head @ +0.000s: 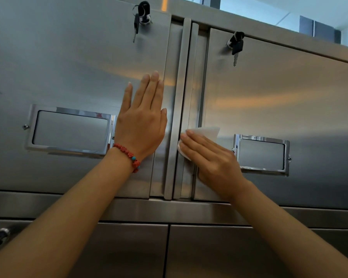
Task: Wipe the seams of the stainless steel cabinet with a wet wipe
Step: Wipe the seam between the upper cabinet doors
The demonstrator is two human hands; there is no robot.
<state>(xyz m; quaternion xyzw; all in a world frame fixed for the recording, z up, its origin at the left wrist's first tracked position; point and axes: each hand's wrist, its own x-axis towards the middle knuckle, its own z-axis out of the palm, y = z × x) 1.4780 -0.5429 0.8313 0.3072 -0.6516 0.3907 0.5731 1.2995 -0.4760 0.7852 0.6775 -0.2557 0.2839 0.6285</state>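
Observation:
The stainless steel cabinet [68,67] fills the view with two upper doors. Between them runs a vertical seam [184,97] with raised strips. My left hand [142,121] lies flat and open on the left door, just left of the seam, with a red bead bracelet on the wrist. My right hand [209,157] presses a white wet wipe [206,133] against the seam's right side at mid height. The wipe sticks out above and left of the fingers.
Each door has a lock with black-headed keys hanging, the left lock [142,15] and the right lock [236,44], and a chrome label frame [68,130], [262,154]. Below a horizontal rail [169,210] are lower doors with their own seam [167,249]. A window shows at top right.

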